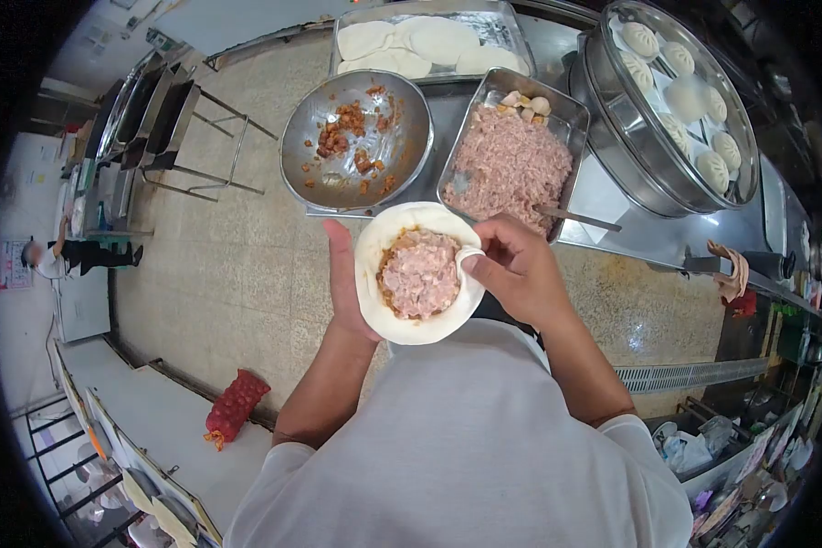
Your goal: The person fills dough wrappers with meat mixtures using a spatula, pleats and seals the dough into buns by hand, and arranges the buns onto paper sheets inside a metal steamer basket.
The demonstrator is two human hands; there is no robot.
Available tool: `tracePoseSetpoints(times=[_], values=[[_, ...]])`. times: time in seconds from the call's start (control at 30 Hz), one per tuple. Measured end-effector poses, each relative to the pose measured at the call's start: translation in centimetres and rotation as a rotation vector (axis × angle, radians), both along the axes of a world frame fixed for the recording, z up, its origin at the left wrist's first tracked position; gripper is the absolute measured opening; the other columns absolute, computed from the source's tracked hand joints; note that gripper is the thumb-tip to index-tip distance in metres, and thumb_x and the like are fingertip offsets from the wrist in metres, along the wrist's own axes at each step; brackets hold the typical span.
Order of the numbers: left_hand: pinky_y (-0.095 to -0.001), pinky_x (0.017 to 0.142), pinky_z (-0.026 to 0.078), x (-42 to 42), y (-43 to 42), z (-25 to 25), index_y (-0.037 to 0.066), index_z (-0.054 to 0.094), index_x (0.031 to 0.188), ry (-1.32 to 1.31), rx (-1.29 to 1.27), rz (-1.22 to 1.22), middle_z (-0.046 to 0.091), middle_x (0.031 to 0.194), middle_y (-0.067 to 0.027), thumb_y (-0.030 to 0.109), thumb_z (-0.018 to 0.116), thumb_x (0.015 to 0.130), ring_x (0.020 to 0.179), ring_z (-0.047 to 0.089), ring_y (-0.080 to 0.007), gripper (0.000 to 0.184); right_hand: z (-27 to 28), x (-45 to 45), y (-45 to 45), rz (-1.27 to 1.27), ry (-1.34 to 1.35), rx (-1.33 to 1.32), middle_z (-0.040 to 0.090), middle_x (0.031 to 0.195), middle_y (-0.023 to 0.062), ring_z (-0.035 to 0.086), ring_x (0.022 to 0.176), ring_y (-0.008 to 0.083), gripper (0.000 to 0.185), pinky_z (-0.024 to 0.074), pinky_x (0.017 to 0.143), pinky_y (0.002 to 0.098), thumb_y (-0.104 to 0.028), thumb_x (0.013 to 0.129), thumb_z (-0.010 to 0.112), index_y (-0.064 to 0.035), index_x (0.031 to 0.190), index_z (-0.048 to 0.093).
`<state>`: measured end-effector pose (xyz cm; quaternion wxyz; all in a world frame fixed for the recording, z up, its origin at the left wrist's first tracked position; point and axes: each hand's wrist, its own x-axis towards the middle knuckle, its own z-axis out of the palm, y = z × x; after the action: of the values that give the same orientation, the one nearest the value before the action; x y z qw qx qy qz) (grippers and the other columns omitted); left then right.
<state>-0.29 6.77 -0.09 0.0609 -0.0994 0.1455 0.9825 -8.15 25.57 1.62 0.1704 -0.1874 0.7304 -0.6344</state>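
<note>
A round white dough wrapper lies across my left hand, whose thumb stands up beside its left edge and whose fingers are hidden beneath it. Pink minced meat with a brownish filling at its edge sits in the middle of the dough. At the right rim, my right hand pinches a small fold of the dough between thumb and fingers. Just beyond my hands are a steel bowl with scraps of orange-brown filling and a metal tray of minced meat with a flat metal handle sticking out.
Flat dough rounds lie in a tray at the back. Stacked steamers with pleated buns stand at the right. A metal rack, a red net sack and another person are at the left.
</note>
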Motion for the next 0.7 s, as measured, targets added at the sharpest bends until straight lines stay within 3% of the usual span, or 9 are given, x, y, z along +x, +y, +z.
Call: tracePoseSetpoints(times=[0.07, 0.13, 0.27, 0.37, 0.43, 0.57, 0.63, 0.7], values=[[-0.0456, 0.104, 0.046, -0.1, -0.4, -0.2, -0.005, 0.042, 0.139, 0.002, 0.008, -0.035, 0.053, 0.136, -0.0205, 0.083, 0.026, 0.085, 0.120, 0.057, -0.0318, 0.104, -1.1, -0.1, 0.0, 0.029, -0.105, -0.060, 0.058, 0.072, 0.0139, 0.058, 0.064, 0.0245, 0.014, 0.0457, 0.061, 0.0356, -0.010, 0.084, 0.063, 0.0043, 0.084, 0.063], [-0.0459, 0.105, 0.045, -0.2, -0.7, -0.3, -0.005, 0.042, 0.139, -0.029, 0.037, -0.069, 0.052, 0.137, -0.0204, 0.083, 0.025, 0.085, 0.121, 0.057, -0.0319, 0.104, -1.7, -0.4, 0.3, 0.072, 0.187, 0.005, 0.059, 0.075, 0.0120, 0.057, 0.064, 0.0202, 0.012, 0.0448, 0.060, 0.0322, -0.008, 0.083, 0.066, 0.0036, 0.084, 0.064], [-0.0458, 0.105, 0.046, 0.0, -0.2, 0.3, -0.005, 0.041, 0.140, -0.080, -0.011, -0.041, 0.052, 0.138, -0.0207, 0.084, 0.027, 0.084, 0.122, 0.057, -0.0319, 0.106, -0.6, -0.6, 1.3, 0.121, 0.275, 0.109, 0.059, 0.075, 0.0108, 0.057, 0.064, 0.0174, 0.011, 0.0441, 0.059, 0.0300, -0.006, 0.082, 0.068, 0.0033, 0.084, 0.063], [-0.0455, 0.104, 0.046, -0.2, 0.0, 0.3, -0.005, 0.040, 0.140, -0.046, -0.098, -0.036, 0.051, 0.139, -0.0212, 0.086, 0.028, 0.082, 0.122, 0.056, -0.0318, 0.109, 0.5, -0.6, 0.6, 0.031, 0.164, 0.058, 0.059, 0.073, 0.0107, 0.057, 0.064, 0.0180, 0.011, 0.0442, 0.059, 0.0304, -0.007, 0.082, 0.067, 0.0033, 0.083, 0.064], [-0.0454, 0.105, 0.046, -0.7, -0.2, 0.3, -0.006, 0.040, 0.140, 0.091, 0.053, -0.140, 0.050, 0.139, -0.0217, 0.087, 0.030, 0.080, 0.123, 0.056, -0.0322, 0.111, -0.3, -0.7, 0.1, -0.009, -0.126, -0.151, 0.060, 0.073, 0.0108, 0.058, 0.065, 0.0187, 0.011, 0.0442, 0.059, 0.0306, -0.007, 0.082, 0.068, 0.0035, 0.081, 0.065], [-0.0466, 0.105, 0.045, -0.8, -1.0, -0.6, -0.005, 0.039, 0.141, 0.052, 0.075, -0.208, 0.050, 0.139, -0.0215, 0.087, 0.030, 0.079, 0.124, 0.055, -0.0326, 0.111, -1.1, -0.8, 0.7, 0.023, -0.305, -0.121, 0.061, 0.074, 0.0096, 0.057, 0.065, 0.0165, 0.010, 0.0441, 0.060, 0.0294, -0.007, 0.082, 0.068, 0.0029, 0.084, 0.066], [-0.0473, 0.104, 0.046, -0.8, -1.0, -0.2, -0.003, 0.039, 0.142, -0.015, 0.057, -0.178, 0.050, 0.139, -0.0211, 0.088, 0.030, 0.078, 0.124, 0.055, -0.0329, 0.111, -1.5, -1.1, 1.3, 0.106, 0.157, 0.011, 0.061, 0.075, 0.0080, 0.056, 0.065, 0.0132, 0.012, 0.0439, 0.060, 0.0277, -0.006, 0.081, 0.069, 0.0017, 0.089, 0.066], [-0.0475, 0.104, 0.046, -0.5, -0.9, -0.1, -0.002, 0.039, 0.142, -0.031, 0.022, -0.171, 0.050, 0.139, -0.0209, 0.087, 0.030, 0.078, 0.124, 0.055, -0.0329, 0.110, -1.3, -1.2, 1.7, 0.117, 0.201, 0.037, 0.061, 0.075, 0.0075, 0.056, 0.065, 0.0128, 0.012, 0.0439, 0.060, 0.0276, -0.006, 0.081, 0.068, 0.0015, 0.090, 0.066]])
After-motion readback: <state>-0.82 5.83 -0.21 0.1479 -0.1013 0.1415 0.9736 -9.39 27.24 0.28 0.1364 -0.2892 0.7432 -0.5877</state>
